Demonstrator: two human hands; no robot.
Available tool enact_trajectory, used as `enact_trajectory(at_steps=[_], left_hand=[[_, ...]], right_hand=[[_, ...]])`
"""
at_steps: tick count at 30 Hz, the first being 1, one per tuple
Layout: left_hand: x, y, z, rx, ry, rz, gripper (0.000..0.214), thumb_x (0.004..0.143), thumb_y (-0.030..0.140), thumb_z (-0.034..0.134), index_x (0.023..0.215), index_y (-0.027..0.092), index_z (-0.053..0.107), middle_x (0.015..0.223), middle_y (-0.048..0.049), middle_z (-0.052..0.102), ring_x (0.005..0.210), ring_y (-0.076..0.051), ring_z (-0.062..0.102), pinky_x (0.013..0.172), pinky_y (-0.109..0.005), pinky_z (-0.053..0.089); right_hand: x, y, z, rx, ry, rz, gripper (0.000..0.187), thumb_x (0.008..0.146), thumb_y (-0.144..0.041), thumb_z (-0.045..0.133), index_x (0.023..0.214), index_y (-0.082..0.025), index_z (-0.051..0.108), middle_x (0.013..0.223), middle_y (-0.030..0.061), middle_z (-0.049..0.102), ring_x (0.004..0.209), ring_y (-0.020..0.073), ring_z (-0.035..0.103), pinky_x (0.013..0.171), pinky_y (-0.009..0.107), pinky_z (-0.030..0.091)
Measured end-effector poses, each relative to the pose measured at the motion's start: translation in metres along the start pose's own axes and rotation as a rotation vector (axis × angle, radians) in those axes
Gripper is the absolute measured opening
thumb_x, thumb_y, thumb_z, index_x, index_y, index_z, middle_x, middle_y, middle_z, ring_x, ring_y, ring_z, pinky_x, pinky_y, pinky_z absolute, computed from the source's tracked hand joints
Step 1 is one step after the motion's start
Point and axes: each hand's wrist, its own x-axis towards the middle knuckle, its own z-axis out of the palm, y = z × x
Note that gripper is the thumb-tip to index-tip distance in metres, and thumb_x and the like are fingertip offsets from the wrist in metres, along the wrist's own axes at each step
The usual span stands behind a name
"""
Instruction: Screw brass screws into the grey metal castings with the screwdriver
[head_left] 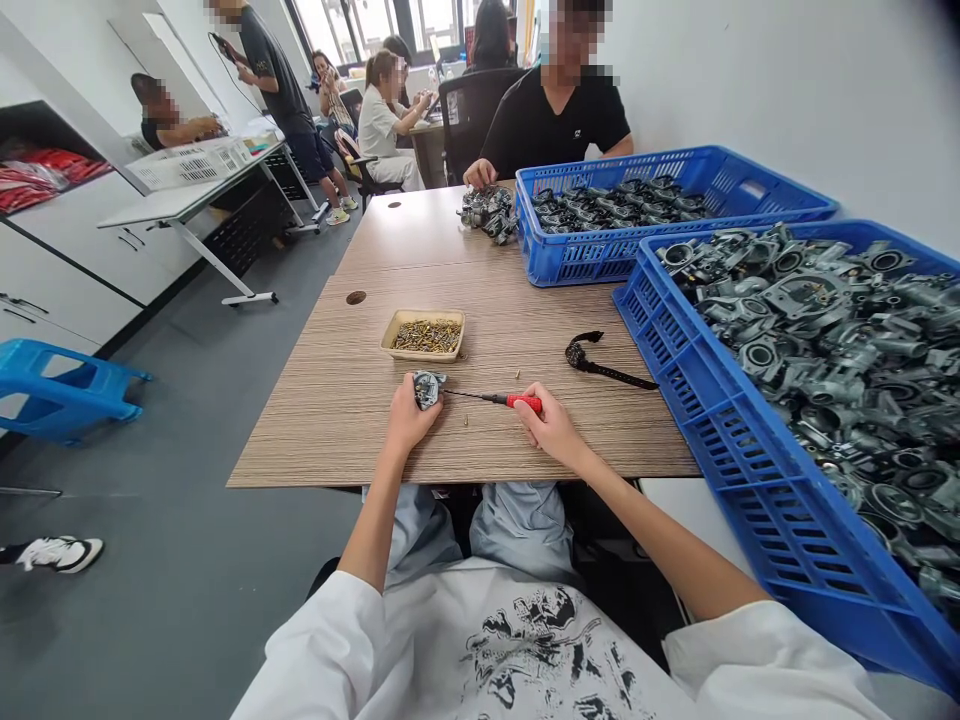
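Observation:
My left hand point(409, 415) is closed round a grey metal carburetor body point(427, 389), held just above the table with its round opening showing. In my right hand point(551, 430) is a screwdriver point(517, 401) with a red and black handle. Its thin shaft points left, and the tip reaches the side of the carburetor body; whether it sits in a screw is too small to tell. A small brass piece point(466, 420) stands on the table below the shaft, and another brass piece point(517, 374) lies beyond the handle. Behind my left hand is a tray point(386, 343) full of small brass parts.
A black wristwatch point(611, 371) lies on the wooden table point(315, 420). Two blue crates, a near one point(697, 420) and a far one point(577, 262), hold many carburetor bodies along the right. Across the table, a person point(559, 125) touches a pile of metal parts point(487, 212).

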Motion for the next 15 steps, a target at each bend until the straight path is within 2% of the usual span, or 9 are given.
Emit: enact_trajectory(at_steps=[6,10,13,15], left_hand=[[-0.002,0.001,-0.003,0.087,-0.017,0.033,0.031,0.085,0.042,0.071,0.098,0.024,0.049,0.101,-0.0067,0.061,0.100,-0.028,0.056,0.092,-0.042,0.047],[-0.007,0.000,-0.017,0.096,-0.004,0.022,0.051,0.082,0.051,0.077,0.117,0.022,0.054,0.118,-0.0106,0.062,0.116,-0.031,0.057,0.105,-0.048,0.046],[-0.032,0.011,-0.031,0.094,0.084,0.035,0.055,0.086,0.049,0.073,0.130,0.022,0.053,0.128,-0.0136,0.062,0.123,-0.033,0.056,0.110,-0.052,0.044],[-0.066,0.025,-0.031,0.096,0.192,0.052,0.040,0.095,0.043,0.061,0.129,0.024,0.055,0.127,-0.0136,0.063,0.119,-0.031,0.059,0.109,-0.052,0.046]], right_hand=[[0.001,0.000,0.001,0.006,0.022,0.010,0.036,0.100,-0.061,0.054,0.096,-0.027,0.044,0.054,-0.0104,0.045,0.039,0.0127,0.046,0.041,0.024,0.037],[0.000,-0.001,0.001,-0.021,0.016,0.006,0.035,0.100,-0.062,0.053,0.099,-0.027,0.046,0.054,-0.0098,0.046,0.040,0.0130,0.046,0.042,0.024,0.038],[0.000,-0.002,0.001,0.013,0.024,0.005,0.036,0.100,-0.063,0.053,0.099,-0.027,0.045,0.055,-0.0097,0.045,0.040,0.0126,0.045,0.041,0.024,0.037],[0.000,-0.002,0.001,0.041,0.026,0.009,0.038,0.100,-0.064,0.053,0.099,-0.027,0.045,0.056,-0.0098,0.045,0.040,0.0124,0.046,0.041,0.024,0.037]])
